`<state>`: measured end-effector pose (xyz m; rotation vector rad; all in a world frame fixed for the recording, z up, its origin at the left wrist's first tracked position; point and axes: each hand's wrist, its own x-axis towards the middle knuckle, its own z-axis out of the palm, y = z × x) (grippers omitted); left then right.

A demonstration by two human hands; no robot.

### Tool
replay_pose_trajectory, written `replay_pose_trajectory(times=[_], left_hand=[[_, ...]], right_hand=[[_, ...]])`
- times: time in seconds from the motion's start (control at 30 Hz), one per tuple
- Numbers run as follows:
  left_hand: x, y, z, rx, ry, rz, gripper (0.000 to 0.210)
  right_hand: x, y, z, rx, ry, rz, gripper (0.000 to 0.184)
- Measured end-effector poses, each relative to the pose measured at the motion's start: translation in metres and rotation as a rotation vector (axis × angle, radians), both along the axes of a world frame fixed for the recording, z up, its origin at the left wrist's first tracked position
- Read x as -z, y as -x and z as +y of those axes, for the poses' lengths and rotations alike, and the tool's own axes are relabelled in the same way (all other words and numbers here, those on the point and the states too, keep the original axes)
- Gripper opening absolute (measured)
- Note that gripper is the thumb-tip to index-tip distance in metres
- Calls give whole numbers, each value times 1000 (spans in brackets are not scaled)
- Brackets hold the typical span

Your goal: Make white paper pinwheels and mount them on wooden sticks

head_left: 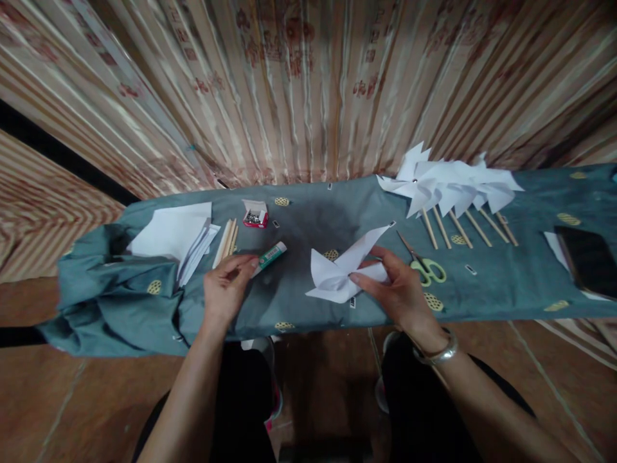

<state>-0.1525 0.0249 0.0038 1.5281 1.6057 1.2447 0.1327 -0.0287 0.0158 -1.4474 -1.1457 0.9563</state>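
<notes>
My right hand (393, 286) pinches a white paper pinwheel (330, 276) near its centre, thumb on top and fingers beneath. The pinwheel has no stick on it, and its blades fan out to the left and up. My left hand (229, 283) is closed on the end of a green and white glue stick (270, 256), which points up and to the right. Light wooden sticks (225, 241) lie just beyond my left hand. A small red and white box of metal pins (255, 215) stands open behind the glue stick.
Green-handled scissors (427, 269) lie right of my right hand. Several finished pinwheels (448, 183) on sticks overlap at the back right. White paper sheets (171, 231) lie at left. A dark phone (588, 257) rests at the far right of the cloth-covered table (299, 308). A curtain (308, 96) hangs behind.
</notes>
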Motion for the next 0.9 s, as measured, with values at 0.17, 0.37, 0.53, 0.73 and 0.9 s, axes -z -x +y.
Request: replay_pose_trajectory(times=[0.17, 0.37, 0.53, 0.73, 0.9], left_hand=[[-3, -44, -23, 364, 79, -275, 40], [8, -74, -38, 428, 240, -306, 36], [15, -83, -41, 319, 334, -461, 29], [7, -84, -38, 275, 359, -558, 29], [9, -88, -38, 317, 358, -495, 29]], right_hand=[[2, 11, 3, -64, 25, 48, 48], [6, 23, 5, -106, 60, 63, 40], [-2, 27, 3, -211, 109, 165, 38], [-19, -1, 5, -399, 223, 341, 42], [-18, -2, 9, -488, 279, 269, 36]])
